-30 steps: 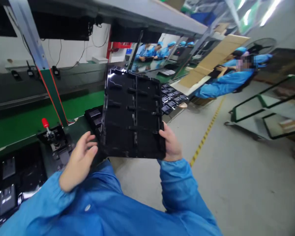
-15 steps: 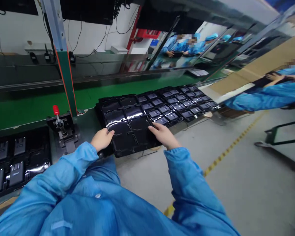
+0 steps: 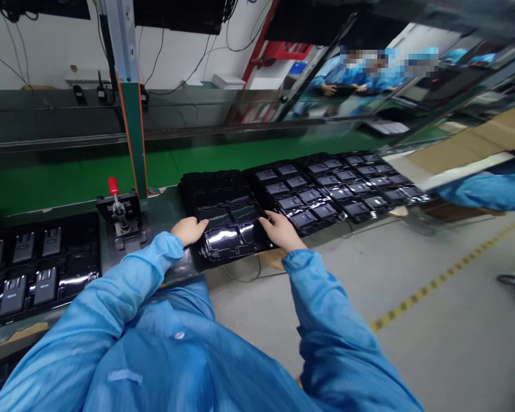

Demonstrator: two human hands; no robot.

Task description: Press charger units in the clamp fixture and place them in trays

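A glossy black plastic tray (image 3: pixel 228 239) with moulded compartments lies on a stack of similar trays at the bench's front edge. No parts show in its compartments. My left hand (image 3: pixel 190 230) is closed at its left edge, thumb pointing onto the rim. At the opposite edge, my right hand (image 3: pixel 282 230) pinches the rim between thumb and fingers. Just right of it are trays (image 3: pixel 302 197) filled with rows of dark grey rectangular cases. Another black tray (image 3: pixel 79 252), holding several upright-looking dark cases (image 3: pixel 46 285), sits at the left.
A toggle clamp fixture (image 3: pixel 122 220) with a red handle stands between the left tray and the stack. Behind runs a green surface (image 3: pixel 171 157) with a metal post (image 3: pixel 132 114). Co-workers in blue sit farther back; a blue sleeve (image 3: pixel 489 191) reaches in at the right.
The tray between my hands has gone from tilted over the bench edge to lying flatter on the stack. My view has swung left, showing more of the left tray.
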